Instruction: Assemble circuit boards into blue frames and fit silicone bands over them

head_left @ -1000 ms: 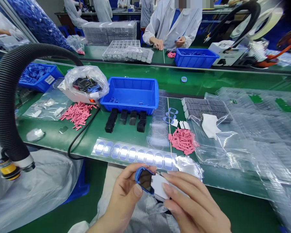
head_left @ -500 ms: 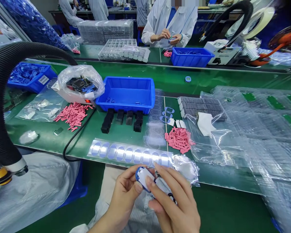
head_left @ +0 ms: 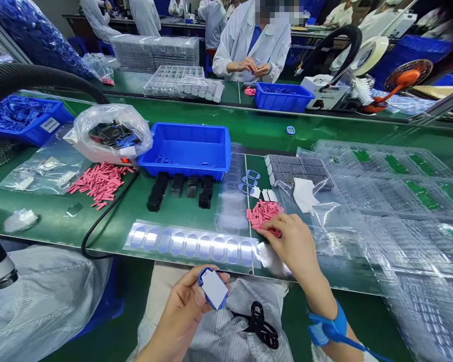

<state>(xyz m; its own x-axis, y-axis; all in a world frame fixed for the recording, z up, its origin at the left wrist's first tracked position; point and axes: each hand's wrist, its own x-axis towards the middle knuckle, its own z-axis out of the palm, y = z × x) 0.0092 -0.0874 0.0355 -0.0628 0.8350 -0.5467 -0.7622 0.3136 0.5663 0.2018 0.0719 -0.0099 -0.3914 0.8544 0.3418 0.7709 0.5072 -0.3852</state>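
**Left hand grips a blue-framed part with a white face; right hand rests at the pink strips, lower centre.**

Left fingers curl behind the part, thumb pressed to its face; right fingers lie together on the pile, and whether they pinch cannot be told. Black scissors lie on the lap. At centre, a blue tray holds a few small blue pieces, with four black blocks just below it. The label on the upper-left blue bin is unreadable.
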